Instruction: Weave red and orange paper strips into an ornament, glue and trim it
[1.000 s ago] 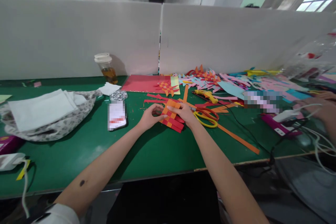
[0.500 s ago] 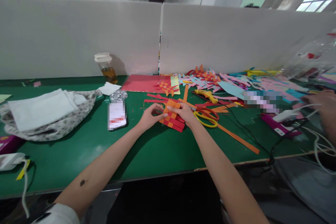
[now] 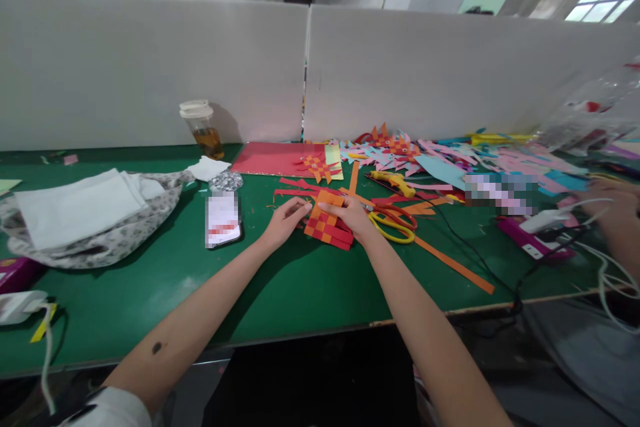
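A woven paper piece (image 3: 327, 229) of red and orange strips is held just above the green table, its checkered side facing up and loose red ends at the lower right. My right hand (image 3: 354, 215) grips its upper right side, with the thumb on top and the other fingers partly hidden. At its upper left edge, my left hand (image 3: 285, 221) has thumb and fingertips pinched together; what lies between them is too small to see well. Scissors (image 3: 400, 225) with yellow and orange handles lie just right of my right hand, among orange and red paper strips (image 3: 453, 263).
Red paper sheets (image 3: 267, 159) and a woven paper fish (image 3: 316, 165) lie behind. Left are a phone (image 3: 223, 219), a drink cup (image 3: 201, 128) and a cloth bundle (image 3: 100, 213). A yellow glue gun (image 3: 395, 182), its cable and a power strip (image 3: 533, 238) lie right, near another person's hand (image 3: 617, 213).
My left thumb has come off the face of the woven piece and closed against the fingertips at its left edge. The piece has turned slightly in my right hand.
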### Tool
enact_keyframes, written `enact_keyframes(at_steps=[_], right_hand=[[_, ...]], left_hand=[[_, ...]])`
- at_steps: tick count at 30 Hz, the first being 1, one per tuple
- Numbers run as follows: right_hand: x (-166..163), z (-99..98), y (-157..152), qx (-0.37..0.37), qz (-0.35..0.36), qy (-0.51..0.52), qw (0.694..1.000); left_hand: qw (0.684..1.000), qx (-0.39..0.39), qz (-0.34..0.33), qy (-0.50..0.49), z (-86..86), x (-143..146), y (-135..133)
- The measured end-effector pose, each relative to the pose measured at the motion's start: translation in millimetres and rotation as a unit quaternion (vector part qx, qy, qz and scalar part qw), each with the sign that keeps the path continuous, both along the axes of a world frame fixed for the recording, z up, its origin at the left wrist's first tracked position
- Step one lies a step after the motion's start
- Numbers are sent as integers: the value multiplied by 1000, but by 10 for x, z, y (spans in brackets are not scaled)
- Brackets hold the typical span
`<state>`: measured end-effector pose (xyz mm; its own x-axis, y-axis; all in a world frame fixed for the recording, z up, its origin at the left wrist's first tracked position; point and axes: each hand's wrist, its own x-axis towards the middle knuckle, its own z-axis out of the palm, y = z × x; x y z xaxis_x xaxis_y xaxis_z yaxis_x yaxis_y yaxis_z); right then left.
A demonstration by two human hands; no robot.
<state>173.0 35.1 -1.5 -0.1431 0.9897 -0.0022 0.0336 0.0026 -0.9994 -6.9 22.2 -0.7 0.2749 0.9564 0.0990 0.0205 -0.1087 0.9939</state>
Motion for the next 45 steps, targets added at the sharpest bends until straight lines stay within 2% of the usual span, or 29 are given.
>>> enact_keyframes(at_steps=[4,10,18,27,34,45], right_hand=[[-4,3,-6,10,-1,-5,1000],[-40,-10,0,24,22,-19,999],[-25,58,4,38,-19,-5,999],[-34,90,-37,42,44,4,998],[-16,78,-3,33,-8,-6,999],[-19,66,-8,59,4,8,998]], left_hand=[[1000,-8,1,-15,-46,8,28],[999,39,-18,33,-108,7,61],[999,18,13,24,-158,-2,111],[998,7,-36,56,-141,-13,78],[999,-3,-28,42,-135,-15,85],[999,-4,-51,19,-184,-27,98]])
